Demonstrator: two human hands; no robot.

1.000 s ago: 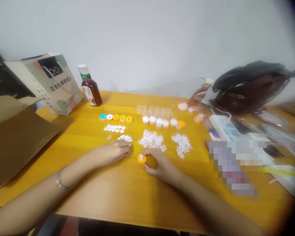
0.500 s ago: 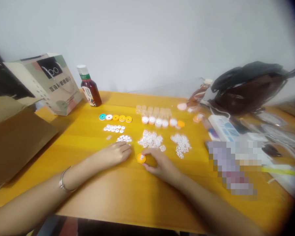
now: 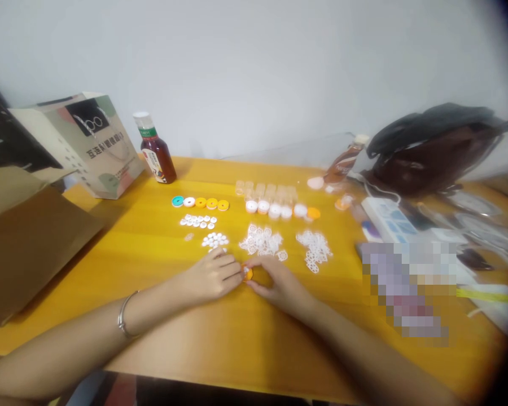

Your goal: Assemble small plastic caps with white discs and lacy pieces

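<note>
While an open brown cardboard box (image 3: 38,254) stood far left, a silver metal bangle (image 3: 121,322) circled the left wrist. Left hand (image 3: 219,275): fingers bent, tips at a small round orange piece (image 3: 248,273); whether gripping, I couldn't tell. Piece sat between both hands, partly hidden. Right hand (image 3: 281,285): thumb and forefinger pinched its edge. Farther right lay white openwork pieces (image 3: 315,248), heaped.
</note>
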